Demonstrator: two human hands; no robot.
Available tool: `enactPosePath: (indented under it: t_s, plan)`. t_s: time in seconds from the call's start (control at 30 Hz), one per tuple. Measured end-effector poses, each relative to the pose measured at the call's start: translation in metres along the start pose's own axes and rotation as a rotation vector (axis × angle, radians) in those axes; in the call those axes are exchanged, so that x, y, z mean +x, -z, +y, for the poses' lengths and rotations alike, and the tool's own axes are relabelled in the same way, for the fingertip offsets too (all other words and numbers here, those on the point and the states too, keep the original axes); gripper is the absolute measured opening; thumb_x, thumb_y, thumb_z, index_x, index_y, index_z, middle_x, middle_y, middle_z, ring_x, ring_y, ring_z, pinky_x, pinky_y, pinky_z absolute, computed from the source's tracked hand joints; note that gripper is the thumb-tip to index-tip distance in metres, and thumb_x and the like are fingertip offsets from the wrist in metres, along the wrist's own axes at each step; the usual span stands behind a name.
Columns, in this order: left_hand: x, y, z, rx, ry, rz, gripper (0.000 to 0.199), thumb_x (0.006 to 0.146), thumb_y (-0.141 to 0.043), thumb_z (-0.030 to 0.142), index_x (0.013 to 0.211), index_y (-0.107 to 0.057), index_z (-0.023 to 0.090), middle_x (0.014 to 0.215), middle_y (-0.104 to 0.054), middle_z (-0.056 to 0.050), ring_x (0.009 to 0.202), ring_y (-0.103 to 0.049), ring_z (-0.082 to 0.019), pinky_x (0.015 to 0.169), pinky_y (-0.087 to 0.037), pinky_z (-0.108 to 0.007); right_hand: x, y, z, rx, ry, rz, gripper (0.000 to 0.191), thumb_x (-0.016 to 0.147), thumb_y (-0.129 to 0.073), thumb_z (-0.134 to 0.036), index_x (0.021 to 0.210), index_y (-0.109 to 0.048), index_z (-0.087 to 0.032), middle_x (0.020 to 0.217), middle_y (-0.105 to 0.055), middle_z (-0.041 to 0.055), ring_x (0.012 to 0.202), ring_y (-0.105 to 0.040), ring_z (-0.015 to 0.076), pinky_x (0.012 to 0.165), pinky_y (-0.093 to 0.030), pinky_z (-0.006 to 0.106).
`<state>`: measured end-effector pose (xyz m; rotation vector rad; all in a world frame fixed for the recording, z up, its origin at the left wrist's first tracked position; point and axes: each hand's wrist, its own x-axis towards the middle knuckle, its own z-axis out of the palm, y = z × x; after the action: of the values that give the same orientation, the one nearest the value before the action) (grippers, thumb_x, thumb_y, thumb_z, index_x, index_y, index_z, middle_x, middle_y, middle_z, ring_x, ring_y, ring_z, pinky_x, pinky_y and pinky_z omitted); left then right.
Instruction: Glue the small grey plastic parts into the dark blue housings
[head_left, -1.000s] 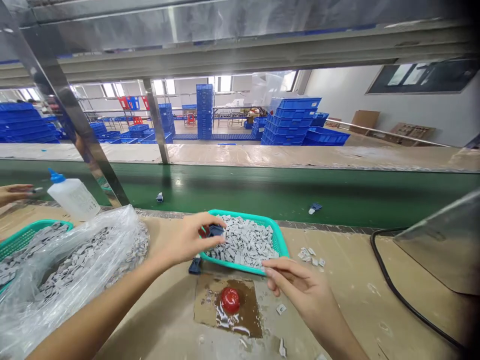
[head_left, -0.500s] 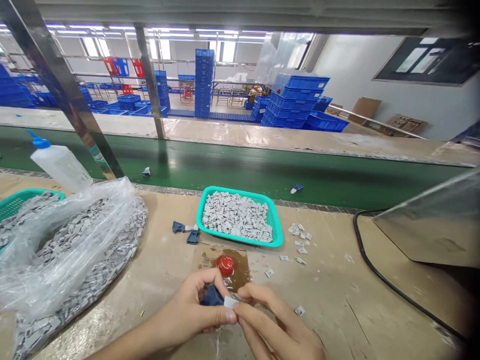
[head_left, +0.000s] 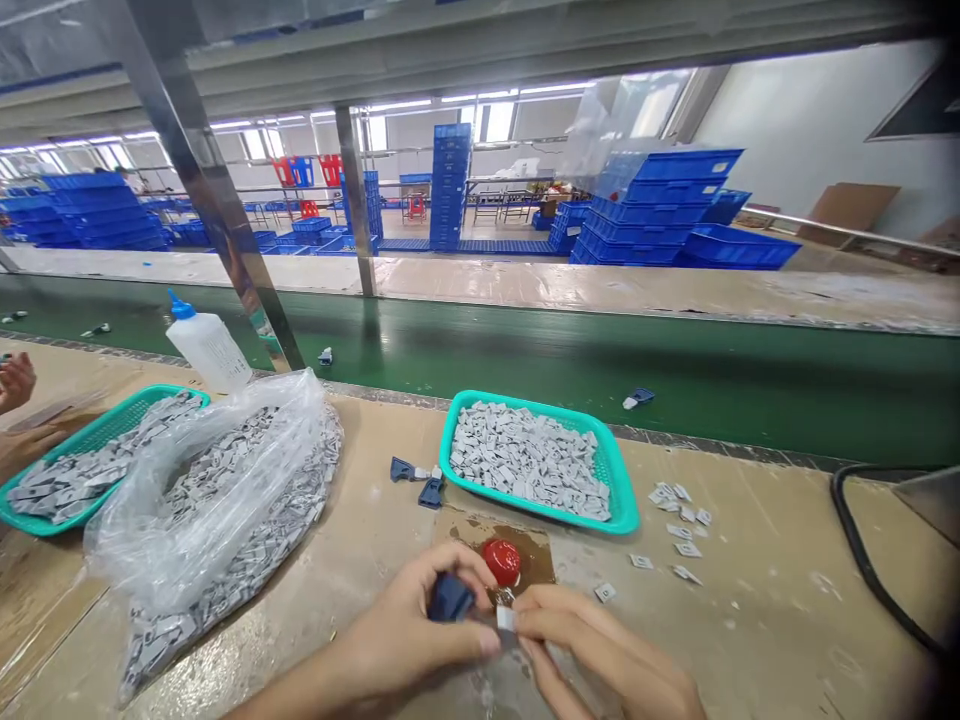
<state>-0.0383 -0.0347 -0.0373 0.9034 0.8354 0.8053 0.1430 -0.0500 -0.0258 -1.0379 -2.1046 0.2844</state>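
Observation:
A dark blue plastic part (head_left: 450, 597) sits in my left hand (head_left: 409, 625), the fingers curled round it and the thumb stretched along below. Between thumb and fingertips, my right hand (head_left: 600, 640) pinches a small pale grey plastic piece (head_left: 506, 618). A narrow gap shows between this piece and the blue part. Just beyond my fingers lies a shiny red dome (head_left: 501, 562) on a wet brown patch (head_left: 536, 555). Behind it stands a turquoise basket (head_left: 626, 500) full of small grey pieces. Two blue parts with grey ends (head_left: 430, 491) rest left of the basket.
Loose grey pieces (head_left: 684, 533) are scattered at the right. A clear bag (head_left: 225, 510) of grey pieces, another turquoise basket (head_left: 97, 440) and a white bottle (head_left: 210, 350) stand left. Another person's hand (head_left: 15, 383) shows at the far left. A green conveyor belt (head_left: 480, 350) runs behind.
The view has turned left, so everything appears further right. The pale grey piece was against the blue part and my left thumb; now it is apart from them, in my right fingertips.

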Motion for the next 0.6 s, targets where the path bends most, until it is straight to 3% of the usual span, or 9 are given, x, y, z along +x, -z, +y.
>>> enactPosePath:
  t_s: [0.13,0.27,0.37,0.47,0.6]
  plan:
    - [-0.001,0.01,0.002,-0.025,-0.008,0.23,0.032,0.067,-0.049,0.008,0.096,-0.054,0.021,0.089,-0.053,0.0,0.073,-0.047,-0.009,0.064,-0.035,-0.019,-0.005,0.012,0.037,-0.127,-0.193,0.163,0.01,0.078,-0.051,-0.019,0.081,-0.06,-0.021,0.077,-0.064,0.0005,0.07,-0.061,0.0134,0.064,-0.05,0.022]
    - [0.001,0.012,0.004,-0.191,-0.033,0.31,0.044,0.065,-0.052,0.005,0.106,-0.051,0.022,0.096,-0.054,-0.002,0.079,-0.05,-0.011,0.067,-0.04,-0.019,-0.014,0.01,0.065,-0.167,-0.276,0.101,0.013,0.078,-0.048,-0.02,0.074,-0.061,-0.019,0.072,-0.064,0.003,0.071,-0.058,0.0171,0.062,-0.049,0.029]
    - [0.004,0.021,0.015,-0.398,-0.081,0.412,0.049,0.066,-0.049,-0.001,0.111,-0.047,0.019,0.093,-0.054,-0.005,0.074,-0.054,-0.01,0.063,-0.046,-0.02,-0.017,-0.002,0.068,-0.157,-0.268,0.01,0.015,0.077,-0.047,-0.015,0.071,-0.061,-0.018,0.072,-0.064,0.0037,0.072,-0.057,0.0182,0.065,-0.048,0.033]
    - [0.006,0.036,0.03,-0.591,-0.147,0.565,0.05,0.069,-0.041,-0.006,0.113,-0.045,0.017,0.087,-0.054,-0.007,0.071,-0.057,-0.01,0.058,-0.049,-0.019,-0.016,-0.011,0.068,-0.155,-0.283,0.004,0.018,0.077,-0.046,-0.012,0.069,-0.062,-0.017,0.073,-0.065,0.0039,0.073,-0.056,0.0187,0.067,-0.048,0.035]
    - [0.006,0.043,0.035,-0.616,-0.175,0.639,0.037,0.073,-0.042,-0.006,0.104,-0.051,0.012,0.093,-0.058,-0.011,0.076,-0.061,-0.011,0.061,-0.053,-0.016,-0.016,-0.015,0.069,-0.164,-0.274,0.018,0.02,0.077,-0.046,-0.011,0.069,-0.063,-0.017,0.074,-0.065,0.0041,0.073,-0.055,0.0191,0.067,-0.047,0.036]
